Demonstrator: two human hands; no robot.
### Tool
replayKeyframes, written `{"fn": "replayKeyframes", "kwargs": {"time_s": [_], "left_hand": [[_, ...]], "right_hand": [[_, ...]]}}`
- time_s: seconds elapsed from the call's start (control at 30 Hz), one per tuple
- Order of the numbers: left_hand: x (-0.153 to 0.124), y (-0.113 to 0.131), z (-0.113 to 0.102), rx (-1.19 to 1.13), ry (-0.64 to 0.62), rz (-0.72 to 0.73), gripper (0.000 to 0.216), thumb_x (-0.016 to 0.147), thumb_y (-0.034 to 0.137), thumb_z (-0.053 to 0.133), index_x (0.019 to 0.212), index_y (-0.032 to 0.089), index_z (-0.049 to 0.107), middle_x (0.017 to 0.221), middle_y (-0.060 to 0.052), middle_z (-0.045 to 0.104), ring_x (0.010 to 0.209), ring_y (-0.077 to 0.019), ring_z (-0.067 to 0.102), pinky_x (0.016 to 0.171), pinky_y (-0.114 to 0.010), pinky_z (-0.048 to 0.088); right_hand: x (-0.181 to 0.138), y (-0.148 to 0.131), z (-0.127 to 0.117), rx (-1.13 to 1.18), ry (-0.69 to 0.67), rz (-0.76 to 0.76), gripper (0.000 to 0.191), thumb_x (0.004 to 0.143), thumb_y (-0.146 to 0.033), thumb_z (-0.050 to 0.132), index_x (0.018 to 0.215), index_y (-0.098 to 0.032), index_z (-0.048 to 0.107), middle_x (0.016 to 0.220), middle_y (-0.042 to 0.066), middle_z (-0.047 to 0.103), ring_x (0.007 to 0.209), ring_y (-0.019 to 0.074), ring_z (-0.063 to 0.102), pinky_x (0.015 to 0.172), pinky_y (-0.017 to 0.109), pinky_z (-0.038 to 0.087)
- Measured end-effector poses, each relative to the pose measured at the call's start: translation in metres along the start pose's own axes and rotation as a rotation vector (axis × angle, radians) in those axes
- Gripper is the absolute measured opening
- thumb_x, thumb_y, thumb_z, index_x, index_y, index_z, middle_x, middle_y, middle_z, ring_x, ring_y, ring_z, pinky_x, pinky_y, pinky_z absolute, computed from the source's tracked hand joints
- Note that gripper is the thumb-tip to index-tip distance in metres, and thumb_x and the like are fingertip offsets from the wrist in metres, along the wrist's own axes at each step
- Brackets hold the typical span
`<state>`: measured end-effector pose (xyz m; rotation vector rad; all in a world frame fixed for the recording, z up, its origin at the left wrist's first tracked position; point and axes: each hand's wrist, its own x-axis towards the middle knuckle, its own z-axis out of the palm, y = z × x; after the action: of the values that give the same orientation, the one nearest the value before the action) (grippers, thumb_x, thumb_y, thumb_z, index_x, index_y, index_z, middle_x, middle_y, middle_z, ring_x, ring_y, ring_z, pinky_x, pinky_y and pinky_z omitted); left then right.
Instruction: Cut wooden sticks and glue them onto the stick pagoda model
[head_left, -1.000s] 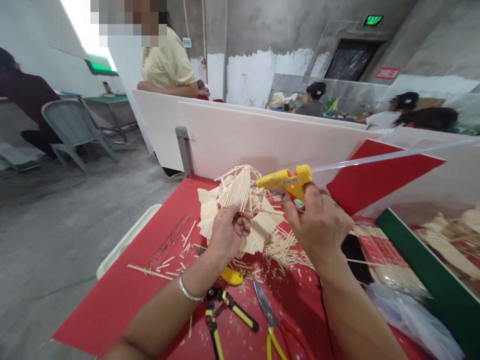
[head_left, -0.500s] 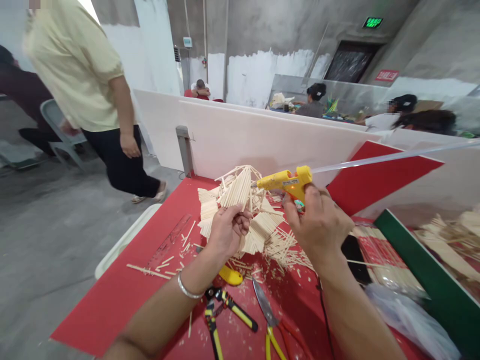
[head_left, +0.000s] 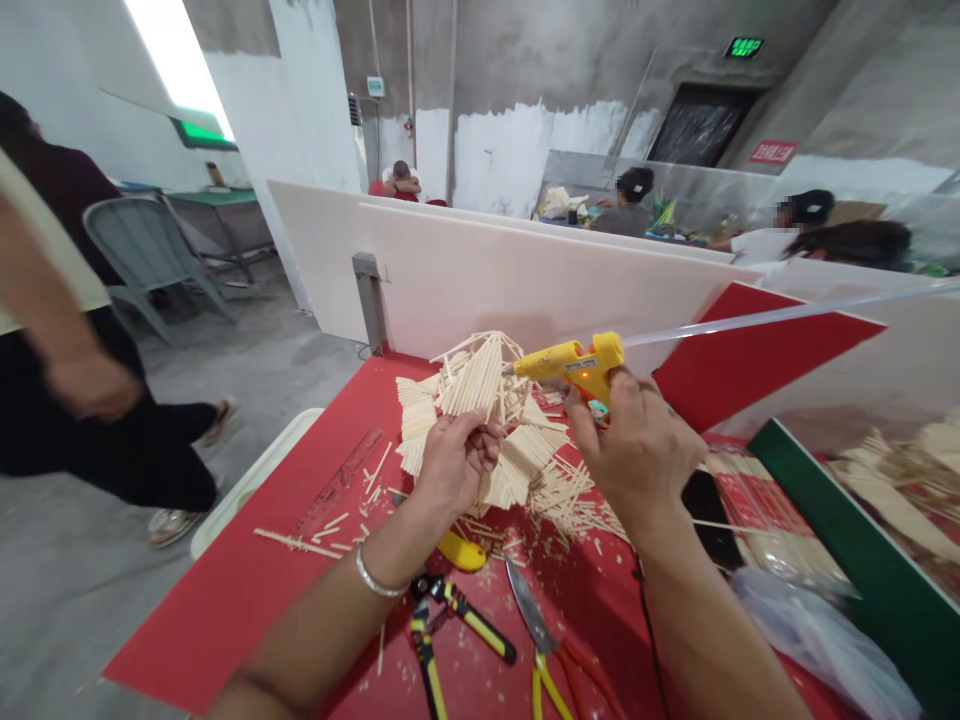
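Note:
My right hand (head_left: 641,440) is closed around a yellow hot glue gun (head_left: 592,365), its small light glowing orange. A clear glue stick (head_left: 750,315) runs out of the gun's back end. The nozzle points left and meets, or nearly meets, the edge of a roof-like panel of thin wooden sticks (head_left: 476,378). My left hand (head_left: 461,455) pinches the lower edge of that stick structure; whether it grips one loose stick there I cannot tell. Beneath and around it spread more glued stick panels (head_left: 521,460), partly hidden by my hand.
On the red table (head_left: 247,580) lie wire cutters (head_left: 457,620), pliers (head_left: 536,620), a yellow-handled tool (head_left: 461,551), a clear ruler (head_left: 341,480) and loose sticks (head_left: 574,500). Packaged sticks (head_left: 772,520) and a plastic bag (head_left: 817,630) are at right. A white partition (head_left: 525,270) stands behind. A person walks at left.
The person in the yellow top has walked toward the left edge, uncovering a grey chair and green table. My hands, the glue gun and the stick structure look nearly unmoved.

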<state>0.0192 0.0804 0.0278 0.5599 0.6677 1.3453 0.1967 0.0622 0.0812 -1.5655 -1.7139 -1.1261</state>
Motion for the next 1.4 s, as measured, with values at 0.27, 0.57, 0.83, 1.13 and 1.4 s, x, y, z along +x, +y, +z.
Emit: {"fn": "replayKeyframes", "kwargs": {"time_s": [0.27,0.57,0.83,1.13,1.4], "left_hand": [[-0.0020,0.0003,-0.0011,0.038,-0.038,0.003,0.022,0.070,0.030,0.070,0.063,0.009,0.065,0.050,-0.002,0.058,0.040,-0.0050,0.048,0.036,-0.016,0.031],[-0.0006,-0.0007,-0.0019,0.034,-0.026,0.009,0.021,0.067,0.030,0.074,0.068,0.011,0.065,0.051,-0.002,0.060,0.039,-0.0056,0.048,0.036,-0.016,0.030],[-0.0032,0.0000,-0.0013,0.031,-0.031,0.009,0.020,0.067,0.027,0.074,0.066,0.010,0.064,0.054,-0.002,0.061,0.040,-0.0048,0.049,0.035,-0.016,0.030],[-0.0031,0.0004,-0.0009,0.027,-0.026,0.004,0.018,0.070,0.025,0.072,0.066,0.009,0.064,0.055,-0.001,0.060,0.040,-0.0047,0.050,0.035,-0.015,0.030],[-0.0016,-0.0013,-0.0023,0.072,-0.028,0.009,0.022,0.070,0.027,0.073,0.063,0.009,0.064,0.049,-0.001,0.057,0.039,-0.0049,0.048,0.036,-0.016,0.029]], "right_hand": [[0.0003,-0.0007,-0.0031,-0.007,-0.001,0.003,0.044,0.087,-0.043,0.051,0.120,-0.013,0.051,0.096,0.009,0.066,0.073,0.0173,0.056,0.058,0.029,0.031],[0.0000,-0.0006,-0.0024,0.015,0.011,0.018,0.045,0.087,-0.044,0.050,0.121,-0.014,0.052,0.095,0.009,0.066,0.074,0.0176,0.056,0.058,0.028,0.032],[0.0012,-0.0008,-0.0036,0.008,0.030,0.030,0.046,0.087,-0.045,0.051,0.120,-0.013,0.053,0.094,0.009,0.066,0.071,0.0169,0.056,0.056,0.028,0.029],[0.0017,-0.0013,-0.0021,0.020,0.028,0.034,0.045,0.087,-0.043,0.052,0.120,-0.013,0.053,0.095,0.010,0.066,0.073,0.0173,0.056,0.056,0.029,0.031],[0.0023,-0.0024,-0.0022,-0.018,0.047,0.018,0.045,0.087,-0.047,0.052,0.116,-0.012,0.055,0.091,0.008,0.066,0.068,0.0161,0.055,0.056,0.029,0.030]]}}
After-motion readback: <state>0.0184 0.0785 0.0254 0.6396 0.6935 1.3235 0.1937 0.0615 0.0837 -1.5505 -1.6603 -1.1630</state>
